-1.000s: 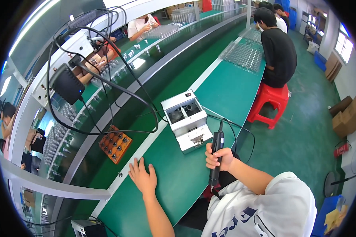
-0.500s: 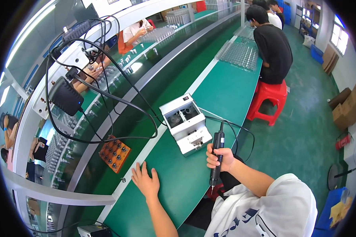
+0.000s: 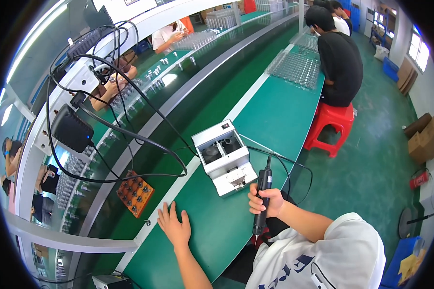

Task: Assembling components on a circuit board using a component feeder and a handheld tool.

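My right hand [image 3: 270,201] is wrapped round a black electric screwdriver [image 3: 261,212], its bit pointing down and its cord rising from the top. It is held near the table's right edge. My left hand [image 3: 175,225] lies flat on the green tabletop [image 3: 211,226], fingers spread and nothing in it. Between and beyond the hands stands a white box-shaped machine [image 3: 225,158] with an open top, likely a screw feeder. To the left, on the green conveyor belt, lies an orange block [image 3: 135,193] with several dark fittings in rows.
Black cables [image 3: 125,130] and a power adapter [image 3: 72,124] hang at the upper left. Clear plastic trays [image 3: 294,70] lie farther along the table. A co-worker in black [image 3: 340,67] sits on a red stool [image 3: 331,127]. Others work across the conveyor.
The view has shifted slightly, so the machine and the orange block appear a little lower and to the left. Both hands keep their poses, and the screwdriver stays in my right hand.
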The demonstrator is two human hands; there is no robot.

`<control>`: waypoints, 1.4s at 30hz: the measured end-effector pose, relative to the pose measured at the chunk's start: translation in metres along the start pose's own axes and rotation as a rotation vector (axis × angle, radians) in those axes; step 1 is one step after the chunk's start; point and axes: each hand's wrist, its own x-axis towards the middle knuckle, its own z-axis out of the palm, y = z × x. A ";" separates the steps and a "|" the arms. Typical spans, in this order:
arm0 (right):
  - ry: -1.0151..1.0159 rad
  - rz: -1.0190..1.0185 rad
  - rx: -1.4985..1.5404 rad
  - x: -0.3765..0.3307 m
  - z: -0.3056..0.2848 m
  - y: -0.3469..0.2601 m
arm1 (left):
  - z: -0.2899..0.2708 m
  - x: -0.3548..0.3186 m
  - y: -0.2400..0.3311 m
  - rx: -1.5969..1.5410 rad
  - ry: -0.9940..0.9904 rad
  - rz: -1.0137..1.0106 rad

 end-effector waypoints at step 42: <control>-0.086 0.033 -0.050 0.008 0.004 0.001 | -0.325 -0.034 0.112 -0.521 0.866 0.602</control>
